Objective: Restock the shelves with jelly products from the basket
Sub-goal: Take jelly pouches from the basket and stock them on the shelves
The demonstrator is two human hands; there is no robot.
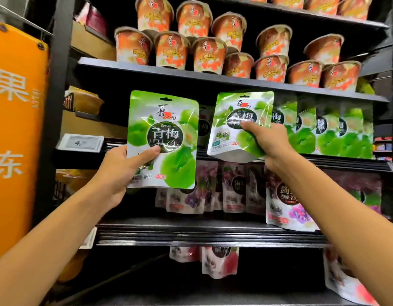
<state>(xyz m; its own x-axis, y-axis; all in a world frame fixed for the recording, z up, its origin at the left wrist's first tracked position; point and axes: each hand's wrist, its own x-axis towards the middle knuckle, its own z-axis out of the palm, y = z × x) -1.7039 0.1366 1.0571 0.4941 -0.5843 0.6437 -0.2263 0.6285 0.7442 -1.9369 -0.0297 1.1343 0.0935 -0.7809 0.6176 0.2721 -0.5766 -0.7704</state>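
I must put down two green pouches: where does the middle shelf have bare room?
The dark left end of the middle shelf looks bare, between the black upright and the left pouch held by the left hand. From the right pouch, in the right hand, rightward, the standing green pouches crowd it.

Two upright green jelly pouches (162, 138) (242, 124)

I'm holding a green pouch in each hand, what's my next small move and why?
Probably stand the right pouch on the middle shelf, beside the green row: the right hand holds it tilted at that shelf's edge, next to matching pouches. The left pouch, gripped by the left hand, can follow.
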